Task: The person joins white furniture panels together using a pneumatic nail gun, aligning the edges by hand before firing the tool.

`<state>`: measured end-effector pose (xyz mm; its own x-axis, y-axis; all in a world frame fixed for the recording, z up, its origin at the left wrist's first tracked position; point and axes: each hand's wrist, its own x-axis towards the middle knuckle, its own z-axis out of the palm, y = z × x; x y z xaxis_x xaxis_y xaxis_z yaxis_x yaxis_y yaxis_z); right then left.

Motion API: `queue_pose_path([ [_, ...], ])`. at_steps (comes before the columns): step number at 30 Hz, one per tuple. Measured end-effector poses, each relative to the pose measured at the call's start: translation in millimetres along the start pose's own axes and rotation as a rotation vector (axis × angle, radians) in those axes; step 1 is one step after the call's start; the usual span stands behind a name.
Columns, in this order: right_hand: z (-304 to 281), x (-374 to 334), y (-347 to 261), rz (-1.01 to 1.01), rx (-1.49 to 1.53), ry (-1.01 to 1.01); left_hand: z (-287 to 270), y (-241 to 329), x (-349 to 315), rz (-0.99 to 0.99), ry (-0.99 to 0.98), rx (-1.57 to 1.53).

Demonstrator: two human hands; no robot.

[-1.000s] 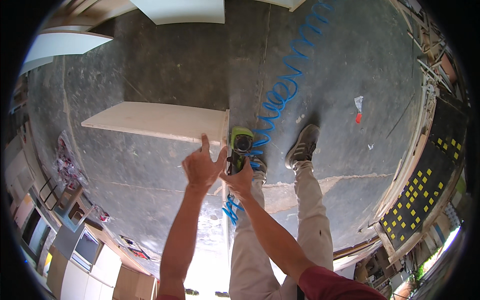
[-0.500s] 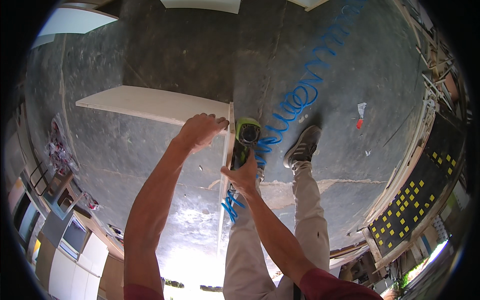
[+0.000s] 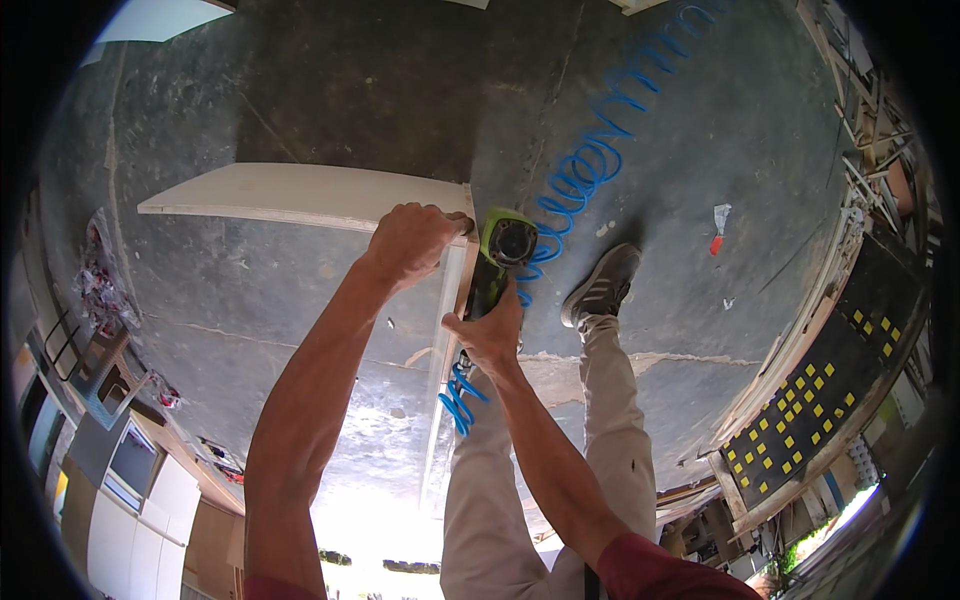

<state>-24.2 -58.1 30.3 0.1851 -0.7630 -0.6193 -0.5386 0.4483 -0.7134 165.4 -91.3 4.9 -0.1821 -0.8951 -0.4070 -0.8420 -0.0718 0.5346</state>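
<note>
My right hand [image 3: 490,335] is wrapped round the handle of a green and black air nailer [image 3: 508,240]. Its nose is hidden; the body sits against the right side of a long narrow board [image 3: 457,290]. That board meets the end of a white panel [image 3: 300,195] at a corner. At this corner my left hand [image 3: 412,245] is closed over the edge, fingers bent round the joint. A blue coiled air hose [image 3: 575,185] runs from the far right toward the nailer, and more coils show below my right hand.
My shoe [image 3: 602,285] stands on the concrete floor, right of the nailer. Farther right lies a white and red scrap [image 3: 719,230]. A black panel with yellow squares [image 3: 800,410] leans by the right wall, near stacked wood. At left are a plastic bag [image 3: 100,275] and cabinets [image 3: 140,530].
The view has shifted slightly. The nailer's head sits a little farther up and right, and my left hand a little nearer the corner. Both hands keep their holds.
</note>
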Motion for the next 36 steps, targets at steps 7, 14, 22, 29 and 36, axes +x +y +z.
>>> queue_pose_path([
  [7,-4.8,13.9,-11.8,0.036,-0.015,-0.057,1.1,-6.3,4.1,0.006,0.082,-0.032],
  [14,-4.1,22.0,-8.7,0.067,0.022,-0.083,-4.6,0.6,5.8,-0.033,0.050,-0.070],
  [22,-6.2,21.0,-11.2,0.047,-0.028,-0.117,-12.4,-4.2,3.8,0.043,0.029,-0.073],
  [29,-5.2,16.5,-21.6,0.129,-0.040,-0.129,-13.2,-5.2,2.5,0.105,0.091,-0.056],
  [36,3.7,11.7,-22.9,0.080,-0.052,-0.114,-12.4,-15.3,-5.9,0.134,0.066,-0.012],
])
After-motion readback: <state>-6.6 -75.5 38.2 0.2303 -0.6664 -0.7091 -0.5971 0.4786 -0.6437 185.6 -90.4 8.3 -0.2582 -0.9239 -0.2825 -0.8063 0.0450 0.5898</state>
